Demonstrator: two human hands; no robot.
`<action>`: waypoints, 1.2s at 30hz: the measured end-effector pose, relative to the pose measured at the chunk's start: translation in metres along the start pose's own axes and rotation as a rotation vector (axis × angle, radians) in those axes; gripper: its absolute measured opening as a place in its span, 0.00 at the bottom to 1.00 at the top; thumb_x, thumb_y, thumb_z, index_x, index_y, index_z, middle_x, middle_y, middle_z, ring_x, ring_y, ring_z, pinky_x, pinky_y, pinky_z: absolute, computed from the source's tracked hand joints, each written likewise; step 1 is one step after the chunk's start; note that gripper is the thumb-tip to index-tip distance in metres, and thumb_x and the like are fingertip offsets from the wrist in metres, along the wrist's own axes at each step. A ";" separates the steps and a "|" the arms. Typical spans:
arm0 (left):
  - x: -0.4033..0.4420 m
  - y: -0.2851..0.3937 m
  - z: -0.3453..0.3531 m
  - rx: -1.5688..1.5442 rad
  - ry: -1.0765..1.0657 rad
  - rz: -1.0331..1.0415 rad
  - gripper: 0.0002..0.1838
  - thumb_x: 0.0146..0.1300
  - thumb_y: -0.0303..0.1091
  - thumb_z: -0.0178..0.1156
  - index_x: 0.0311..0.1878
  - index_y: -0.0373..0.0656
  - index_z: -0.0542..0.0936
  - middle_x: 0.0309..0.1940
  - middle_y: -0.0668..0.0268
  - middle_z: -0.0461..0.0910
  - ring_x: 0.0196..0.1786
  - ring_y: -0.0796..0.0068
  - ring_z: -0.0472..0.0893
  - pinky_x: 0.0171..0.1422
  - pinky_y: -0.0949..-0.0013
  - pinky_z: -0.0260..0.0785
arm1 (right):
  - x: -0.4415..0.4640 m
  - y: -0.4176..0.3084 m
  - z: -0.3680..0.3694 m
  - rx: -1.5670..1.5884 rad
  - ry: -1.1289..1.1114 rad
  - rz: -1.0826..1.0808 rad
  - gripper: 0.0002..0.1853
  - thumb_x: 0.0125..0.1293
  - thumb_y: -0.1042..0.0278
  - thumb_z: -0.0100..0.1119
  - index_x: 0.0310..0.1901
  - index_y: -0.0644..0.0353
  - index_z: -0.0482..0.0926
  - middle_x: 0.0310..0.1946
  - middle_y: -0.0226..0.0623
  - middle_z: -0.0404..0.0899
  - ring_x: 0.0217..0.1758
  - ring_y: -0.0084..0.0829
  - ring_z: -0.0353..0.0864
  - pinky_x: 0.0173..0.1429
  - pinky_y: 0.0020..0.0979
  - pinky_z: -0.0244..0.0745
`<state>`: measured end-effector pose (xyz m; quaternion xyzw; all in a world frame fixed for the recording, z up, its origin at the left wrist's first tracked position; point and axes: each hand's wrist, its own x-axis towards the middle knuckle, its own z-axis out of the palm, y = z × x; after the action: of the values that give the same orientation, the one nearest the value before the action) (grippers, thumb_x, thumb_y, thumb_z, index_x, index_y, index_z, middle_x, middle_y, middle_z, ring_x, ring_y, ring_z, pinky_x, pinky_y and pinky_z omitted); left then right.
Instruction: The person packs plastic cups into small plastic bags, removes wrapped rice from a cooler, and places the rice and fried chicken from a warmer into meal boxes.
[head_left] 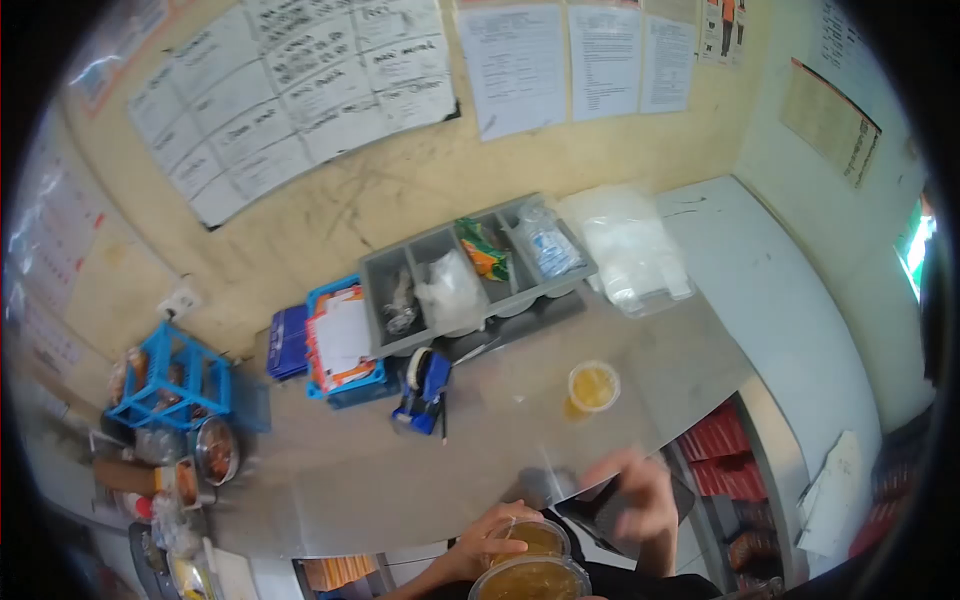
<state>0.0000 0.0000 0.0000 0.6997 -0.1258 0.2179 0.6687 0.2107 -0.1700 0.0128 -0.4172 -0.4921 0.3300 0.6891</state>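
Two tubs of yellowish liquid (pixel 530 582) sit bottom centre, the left hand (pixel 490 542) curled around the upper tub (pixel 542 541); the blurred right hand (pixel 640 497) has fingers apart, grasping nothing visible. Keeping both level should prevent spills.

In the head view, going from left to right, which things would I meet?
Metal bowl, blue basket of papers, blue tape dispenser, left hand, yellow tub on the table, red stack.
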 end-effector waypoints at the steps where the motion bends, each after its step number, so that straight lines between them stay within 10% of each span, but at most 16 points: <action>1: 0.003 0.017 0.005 0.008 -0.030 -0.035 0.29 0.55 0.36 0.67 0.60 0.55 0.68 0.61 0.54 0.66 0.61 0.52 0.69 0.70 0.44 0.51 | 0.027 -0.041 0.028 -0.045 -0.335 -0.307 0.21 0.52 0.52 0.70 0.36 0.59 0.74 0.44 0.55 0.74 0.53 0.51 0.74 0.55 0.47 0.70; 4: 0.082 -0.055 -0.038 0.143 -0.128 0.024 0.28 0.53 0.32 0.69 0.56 0.59 0.70 0.57 0.52 0.68 0.59 0.52 0.70 0.69 0.46 0.54 | 0.121 -0.038 -0.015 -0.073 -0.554 -0.347 0.26 0.51 0.61 0.61 0.54 0.54 0.73 0.61 0.64 0.60 0.52 0.55 0.64 0.50 0.51 0.57; 9: 0.046 -0.116 -0.037 -0.186 0.089 -0.047 0.44 0.45 0.34 0.75 0.62 0.49 0.57 0.54 0.54 0.70 0.56 0.58 0.72 0.67 0.54 0.58 | 0.099 0.021 -0.007 0.068 -0.194 -0.308 0.28 0.40 0.65 0.77 0.45 0.55 0.74 0.50 0.51 0.70 0.54 0.48 0.72 0.58 0.47 0.67; 12: 0.051 -0.116 -0.048 0.639 0.355 -0.417 0.57 0.33 0.40 0.80 0.62 0.37 0.50 0.57 0.54 0.61 0.57 0.62 0.68 0.63 0.62 0.60 | 0.056 0.051 -0.002 0.135 0.413 -0.057 0.32 0.35 0.62 0.81 0.41 0.55 0.69 0.47 0.50 0.71 0.54 0.44 0.71 0.57 0.44 0.66; 16: 0.043 -0.166 -0.073 0.344 0.706 -0.492 0.54 0.38 0.33 0.77 0.65 0.41 0.49 0.57 0.55 0.62 0.56 0.63 0.70 0.62 0.60 0.60 | 0.017 0.124 -0.005 -0.492 0.660 0.017 0.35 0.34 0.62 0.82 0.40 0.56 0.65 0.43 0.45 0.72 0.52 0.41 0.71 0.55 0.39 0.67; 18: 0.051 -0.178 -0.077 0.708 0.696 -0.432 0.57 0.37 0.29 0.77 0.66 0.42 0.46 0.60 0.54 0.57 0.59 0.61 0.67 0.64 0.58 0.59 | 0.021 0.157 0.009 -0.863 0.905 0.045 0.31 0.38 0.69 0.78 0.41 0.56 0.67 0.47 0.45 0.72 0.50 0.43 0.74 0.51 0.38 0.70; 26: 0.013 -0.183 -0.068 0.664 0.686 -0.165 0.61 0.42 0.38 0.76 0.70 0.39 0.40 0.67 0.47 0.51 0.67 0.51 0.58 0.70 0.53 0.52 | 0.031 0.164 0.062 -1.078 1.113 0.157 0.40 0.45 0.67 0.73 0.61 0.51 0.63 0.60 0.49 0.65 0.62 0.49 0.67 0.59 0.41 0.68; 31: -0.062 -0.145 0.015 0.722 0.320 0.082 0.46 0.52 0.41 0.68 0.69 0.37 0.52 0.60 0.49 0.64 0.58 0.52 0.70 0.60 0.54 0.65 | -0.146 0.117 0.155 -0.883 1.289 0.328 0.37 0.54 0.69 0.64 0.66 0.45 0.60 0.58 0.46 0.64 0.60 0.47 0.67 0.61 0.39 0.67; 36: -0.148 -0.139 0.167 0.342 -0.402 0.182 0.45 0.52 0.42 0.68 0.67 0.36 0.54 0.57 0.49 0.67 0.55 0.53 0.72 0.57 0.55 0.67 | -0.408 0.134 0.332 -0.834 1.675 1.011 0.26 0.55 0.53 0.63 0.57 0.43 0.71 0.47 0.42 0.72 0.51 0.40 0.74 0.53 0.37 0.73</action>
<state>-0.0411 -0.1723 -0.1946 0.8175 -0.2799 0.1520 0.4799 -0.2328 -0.3817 -0.2163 -0.8705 0.2957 -0.0093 0.3933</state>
